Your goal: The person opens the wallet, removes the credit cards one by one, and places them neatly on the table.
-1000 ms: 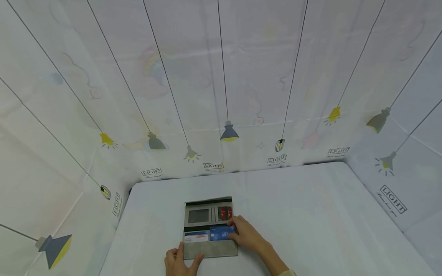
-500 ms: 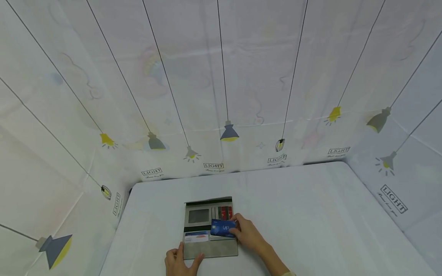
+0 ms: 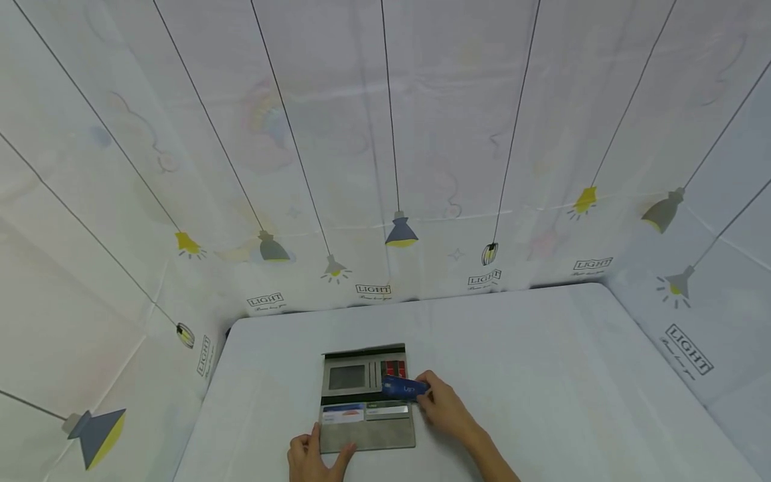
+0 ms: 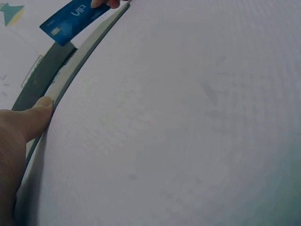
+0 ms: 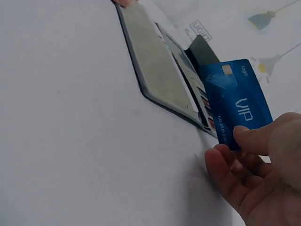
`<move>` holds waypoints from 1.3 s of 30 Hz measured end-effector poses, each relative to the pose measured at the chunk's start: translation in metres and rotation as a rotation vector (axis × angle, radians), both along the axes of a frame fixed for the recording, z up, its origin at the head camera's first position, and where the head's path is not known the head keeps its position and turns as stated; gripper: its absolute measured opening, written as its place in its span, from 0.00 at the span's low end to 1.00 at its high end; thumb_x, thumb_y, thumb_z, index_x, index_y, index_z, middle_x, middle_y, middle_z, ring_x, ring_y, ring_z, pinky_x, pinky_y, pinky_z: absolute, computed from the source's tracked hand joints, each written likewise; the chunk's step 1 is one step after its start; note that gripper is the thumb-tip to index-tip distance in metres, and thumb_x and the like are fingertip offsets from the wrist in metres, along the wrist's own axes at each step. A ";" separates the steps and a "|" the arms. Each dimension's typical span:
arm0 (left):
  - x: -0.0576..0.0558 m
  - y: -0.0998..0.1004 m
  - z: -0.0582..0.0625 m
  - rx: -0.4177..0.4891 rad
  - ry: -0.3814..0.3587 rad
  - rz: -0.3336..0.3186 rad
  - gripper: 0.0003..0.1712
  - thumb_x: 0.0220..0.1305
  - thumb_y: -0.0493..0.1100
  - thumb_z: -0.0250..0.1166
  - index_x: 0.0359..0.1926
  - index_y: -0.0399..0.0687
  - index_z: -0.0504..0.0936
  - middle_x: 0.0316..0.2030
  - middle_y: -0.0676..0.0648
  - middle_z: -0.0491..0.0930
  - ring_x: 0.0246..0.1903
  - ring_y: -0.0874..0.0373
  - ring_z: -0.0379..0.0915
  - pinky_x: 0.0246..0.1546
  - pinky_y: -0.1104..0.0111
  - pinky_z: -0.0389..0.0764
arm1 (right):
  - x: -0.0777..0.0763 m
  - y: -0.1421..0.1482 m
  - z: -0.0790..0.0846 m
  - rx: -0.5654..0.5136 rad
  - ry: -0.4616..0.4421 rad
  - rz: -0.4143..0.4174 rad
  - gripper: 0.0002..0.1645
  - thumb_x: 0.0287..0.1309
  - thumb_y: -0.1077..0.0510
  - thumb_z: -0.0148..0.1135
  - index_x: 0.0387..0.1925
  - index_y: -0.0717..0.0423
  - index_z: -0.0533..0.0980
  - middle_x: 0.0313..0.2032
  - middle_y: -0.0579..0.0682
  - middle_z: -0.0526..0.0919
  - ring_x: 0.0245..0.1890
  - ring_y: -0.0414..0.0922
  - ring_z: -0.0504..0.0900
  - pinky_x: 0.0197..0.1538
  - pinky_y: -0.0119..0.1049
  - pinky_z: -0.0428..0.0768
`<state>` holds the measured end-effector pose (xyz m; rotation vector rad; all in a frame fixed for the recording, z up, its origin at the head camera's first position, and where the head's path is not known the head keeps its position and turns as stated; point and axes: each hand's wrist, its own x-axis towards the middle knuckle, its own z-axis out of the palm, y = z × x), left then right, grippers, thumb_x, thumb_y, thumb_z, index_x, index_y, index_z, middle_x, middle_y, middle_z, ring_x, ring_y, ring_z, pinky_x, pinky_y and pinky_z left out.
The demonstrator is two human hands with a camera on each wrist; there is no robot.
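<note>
A grey bifold wallet (image 3: 385,438) lies unfolded on the white table. My right hand (image 3: 448,408) pinches a blue card marked VIP (image 3: 403,387) between thumb and fingers. In the right wrist view the whole blue card (image 5: 237,94) shows above the wallet, clear of its pockets. My left hand (image 3: 314,462) rests at the wallet's lower left corner, and its straight thumb (image 4: 42,110) presses on the near edge. A white and blue card (image 3: 343,414) sits in the lower left pocket. Red cards (image 3: 393,368) fill slots at the upper right.
The lower right pocket (image 3: 387,410) shows a dark and pale strip. A grey-framed dark window (image 3: 346,377) is in the wallet's upper half. Fabric walls (image 3: 458,134) printed with hanging lamps surround the white table (image 3: 542,375).
My right hand has drawn the blue VIP card up and out of the lower right pocket, then moved it rightward and tilted it. My left hand has stayed on the wallet.
</note>
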<state>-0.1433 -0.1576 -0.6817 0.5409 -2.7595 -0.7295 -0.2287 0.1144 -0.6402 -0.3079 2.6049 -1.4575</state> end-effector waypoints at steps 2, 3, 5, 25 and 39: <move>0.000 0.000 0.000 -0.005 0.005 -0.002 0.56 0.41 0.72 0.75 0.61 0.34 0.77 0.39 0.44 0.63 0.39 0.53 0.60 0.36 0.63 0.66 | -0.001 0.005 -0.001 -0.029 -0.012 -0.017 0.10 0.67 0.64 0.57 0.49 0.58 0.73 0.32 0.50 0.81 0.27 0.38 0.77 0.28 0.31 0.77; 0.000 0.000 0.000 -0.006 0.006 -0.002 0.56 0.41 0.72 0.75 0.61 0.34 0.77 0.39 0.45 0.63 0.39 0.53 0.59 0.36 0.64 0.66 | -0.001 0.007 -0.001 -0.048 -0.021 -0.026 0.09 0.68 0.64 0.57 0.48 0.59 0.74 0.31 0.50 0.80 0.26 0.39 0.77 0.27 0.31 0.78; 0.000 0.000 0.000 -0.006 0.007 -0.005 0.56 0.41 0.72 0.75 0.61 0.34 0.77 0.39 0.45 0.63 0.39 0.53 0.59 0.36 0.64 0.66 | -0.001 0.012 -0.002 -0.073 -0.041 -0.047 0.08 0.68 0.63 0.58 0.46 0.61 0.74 0.28 0.50 0.80 0.24 0.39 0.78 0.26 0.32 0.78; -0.001 -0.001 -0.004 -0.017 -0.005 0.000 0.58 0.41 0.74 0.74 0.61 0.34 0.77 0.39 0.45 0.62 0.40 0.53 0.59 0.36 0.64 0.66 | -0.021 0.040 -0.009 -0.277 -0.128 -0.316 0.09 0.74 0.64 0.49 0.51 0.64 0.68 0.29 0.58 0.81 0.20 0.48 0.83 0.25 0.38 0.83; -0.001 -0.001 0.001 -0.011 -0.051 -0.001 0.58 0.43 0.75 0.73 0.62 0.33 0.76 0.40 0.45 0.62 0.40 0.52 0.59 0.36 0.64 0.66 | -0.069 0.035 -0.014 -0.285 -0.113 -0.423 0.13 0.70 0.61 0.54 0.50 0.68 0.74 0.31 0.59 0.84 0.19 0.44 0.84 0.25 0.37 0.83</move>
